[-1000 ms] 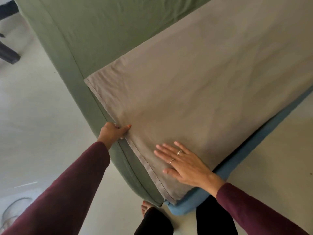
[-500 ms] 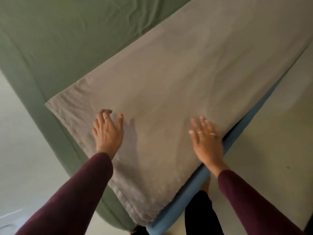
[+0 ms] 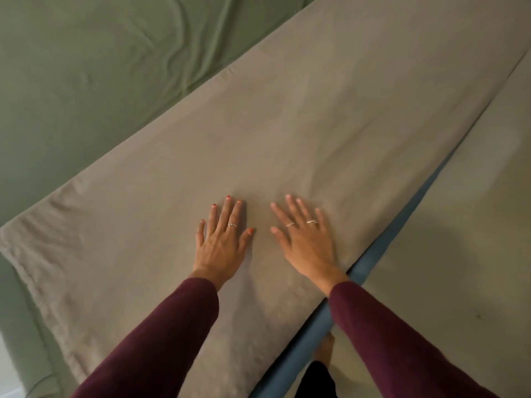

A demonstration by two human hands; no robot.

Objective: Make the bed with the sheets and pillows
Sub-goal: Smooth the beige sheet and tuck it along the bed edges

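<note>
A: How far along is it?

B: The green fitted sheet (image 3: 86,81) is on, and the grey top sheet (image 3: 330,124) lies folded along the near side of the bed. Both the left hand (image 3: 221,239) and right hand (image 3: 307,239) press flat on it, fingers straight, gripping nothing.

A: What's left?

B: Spreading it, I'd judge — no pillows in view. The blue edge (image 3: 373,259) runs just beside the right wrist; there's open room to the left.

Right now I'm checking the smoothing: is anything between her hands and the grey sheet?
Nothing visible. The left hand and right hand lie flat, fingers spread, directly on the grey sheet.
</note>
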